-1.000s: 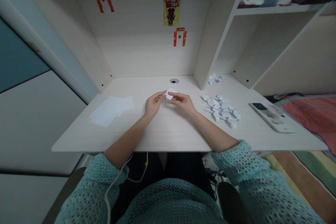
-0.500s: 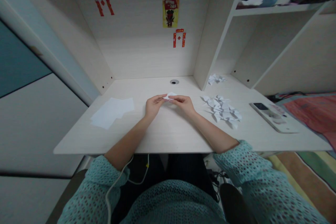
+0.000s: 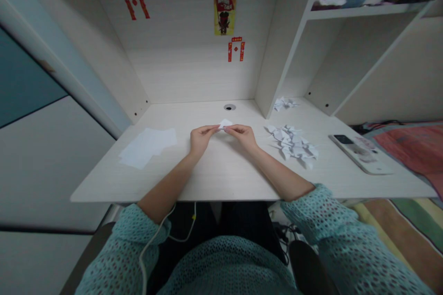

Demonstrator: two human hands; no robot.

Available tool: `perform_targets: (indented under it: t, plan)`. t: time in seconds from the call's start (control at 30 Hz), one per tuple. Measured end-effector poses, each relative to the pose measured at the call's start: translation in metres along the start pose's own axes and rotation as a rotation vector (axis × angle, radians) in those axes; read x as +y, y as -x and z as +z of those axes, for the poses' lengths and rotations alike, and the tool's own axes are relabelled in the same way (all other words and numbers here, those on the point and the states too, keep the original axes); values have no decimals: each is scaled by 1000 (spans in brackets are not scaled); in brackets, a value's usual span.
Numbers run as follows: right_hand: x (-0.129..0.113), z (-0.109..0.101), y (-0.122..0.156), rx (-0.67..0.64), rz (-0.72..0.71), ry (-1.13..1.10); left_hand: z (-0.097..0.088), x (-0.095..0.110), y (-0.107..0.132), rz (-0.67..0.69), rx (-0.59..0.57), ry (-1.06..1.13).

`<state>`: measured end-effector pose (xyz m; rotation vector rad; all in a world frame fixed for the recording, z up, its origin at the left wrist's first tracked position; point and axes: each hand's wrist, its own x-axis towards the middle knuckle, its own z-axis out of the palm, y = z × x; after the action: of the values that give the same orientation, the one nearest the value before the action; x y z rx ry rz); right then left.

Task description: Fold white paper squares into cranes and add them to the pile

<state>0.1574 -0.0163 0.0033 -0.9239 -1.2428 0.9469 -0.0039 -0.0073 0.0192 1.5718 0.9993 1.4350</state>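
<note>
A small folded piece of white paper (image 3: 225,123) is held above the middle of the desk, pinched from both sides. My left hand (image 3: 201,139) is closed on its left edge, thumb and fingertips together. On the opposite edge, my right hand (image 3: 244,135) grips it the same way. The fingertips hide part of the paper's lower folds. To the left lie flat overlapping white sheets (image 3: 148,146). Right of my right hand is a heap of folded paper pieces (image 3: 292,143), with a smaller heap of folded paper (image 3: 285,103) behind it by the shelf divider.
A phone (image 3: 358,154) lies on the desk's right part. Beyond it is a red cloth (image 3: 411,145). An upright divider (image 3: 290,41) rises behind the right heap, and a cable hole (image 3: 229,107) sits near the back panel. A white cable (image 3: 147,249) hangs over my left sleeve.
The paper between my fingers now shows more of a raised point above the fingertips. My fingers have shifted slightly along its edges; both hands stay in nearly the same place.
</note>
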Motion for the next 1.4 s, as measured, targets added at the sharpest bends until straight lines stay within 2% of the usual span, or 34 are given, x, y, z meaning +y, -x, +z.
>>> perform_targets:
  t: [0.2,0.5,0.9,1.17,1.4]
  plan:
    - [0,3,2,1,33,-119,3,-4,1,-52,13,102]
    - [-6,14,9,143,13,-124,10,0,5,-41,89,132]
    - [-6,7,6,65,-14,-52,5,-4,1,-135,20,133]
    - [-5,8,6,119,-1,-79,10,-7,3,-188,21,236]
    - [1,8,4,135,81,-145,11,-10,2,-187,32,272]
